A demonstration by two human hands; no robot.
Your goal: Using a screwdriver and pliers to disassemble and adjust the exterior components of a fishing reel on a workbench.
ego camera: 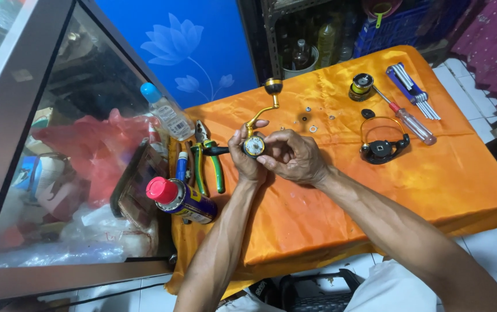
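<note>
Orange cloth (375,190) covers the table where both hands work mid-disassembly. Left hand (247,159) grips the gold fishing-reel body (254,145) (crank handle (267,103) pointing up); right hand (294,156) pinches its side. Next likely calls for steady fingers on loosened small parts.

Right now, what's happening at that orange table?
A person is holding a small fishing reel body over the orange cloth. The left hand grips it while the right hand works at its round side. The gold crank handle sticks up from it. Small washers lie loose on the cloth. Green pliers and a spray can lie to the left; another reel part, a screwdriver and hex keys sit to the right.
</note>
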